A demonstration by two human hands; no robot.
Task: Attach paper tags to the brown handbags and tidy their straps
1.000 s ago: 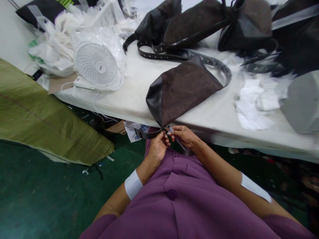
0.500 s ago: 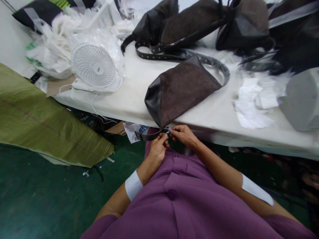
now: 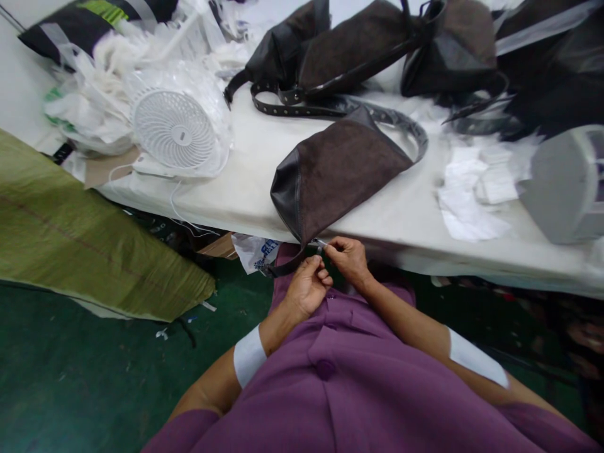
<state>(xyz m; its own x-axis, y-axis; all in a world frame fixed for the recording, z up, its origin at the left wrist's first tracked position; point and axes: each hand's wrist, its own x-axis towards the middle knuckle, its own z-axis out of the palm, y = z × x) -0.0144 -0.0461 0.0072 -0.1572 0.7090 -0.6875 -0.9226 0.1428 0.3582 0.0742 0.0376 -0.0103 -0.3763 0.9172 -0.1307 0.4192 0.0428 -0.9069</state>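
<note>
A dark brown suede bag (image 3: 349, 167) with black leather ends lies on the white table, its near corner reaching over the front edge. From that corner a dark strap (image 3: 285, 267) hangs to the left. My right hand (image 3: 348, 259) pinches a small silvery piece (image 3: 320, 243) at the corner. Just left of it and lower, my left hand (image 3: 309, 284) has its fingers curled, thumb and forefinger together at a small pale item too small to name. The studded strap (image 3: 302, 111) of the bag curves behind it.
More dark bags (image 3: 358, 47) lie at the back of the table (image 3: 250, 201). A white fan (image 3: 174, 129) stands at the left beside plastic wrapping. White papers (image 3: 472, 192) and a grey object (image 3: 561, 185) lie at the right. Green sacking (image 3: 85, 239) is at the far left.
My left hand has turned, with its palm and curled fingers showing more, and sits slightly lower. The strap by the corner hangs flatter. The whole view has shifted slightly.
</note>
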